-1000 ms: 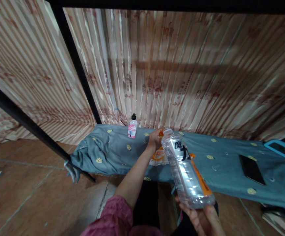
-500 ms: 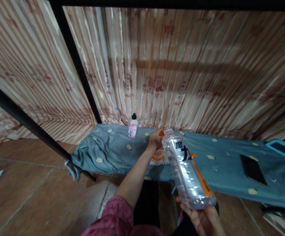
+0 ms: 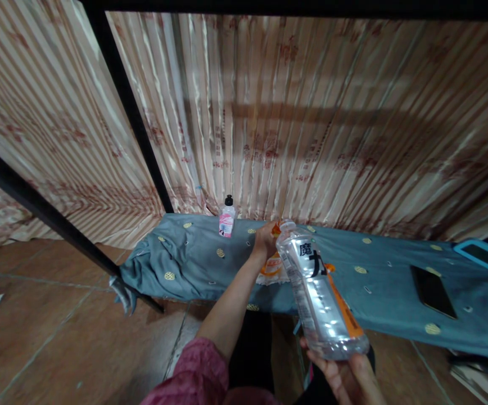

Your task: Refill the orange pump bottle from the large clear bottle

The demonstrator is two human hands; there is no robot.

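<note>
My right hand [image 3: 340, 376] grips the base of a large clear plastic bottle [image 3: 317, 292] with a silver and orange label and black characters. The bottle is tilted, its uncapped neck pointing away toward the curtain and slightly left. Just left of that neck is my left hand [image 3: 264, 241], fingers closed around an orange-and-clear plastic packet [image 3: 272, 270]. Part of the packet shows above the fingers and the rest hangs below. Whether the packet touches the bottle mouth is hard to see. A small clear bottle [image 3: 226, 222] with a black cap and pink label stands upright left of my left hand.
A blue-green cloth with pineapple prints [image 3: 197, 270] covers the narrow bed surface. A black phone [image 3: 433, 292] and a blue-framed tablet-like object [image 3: 486, 256] lie at the right. Black metal posts [image 3: 130, 107] rise at the left. A striped curtain [image 3: 294, 112] hangs behind.
Almost nothing differs. The view has shifted very slightly; both hands keep their hold on the bottle and the packet.
</note>
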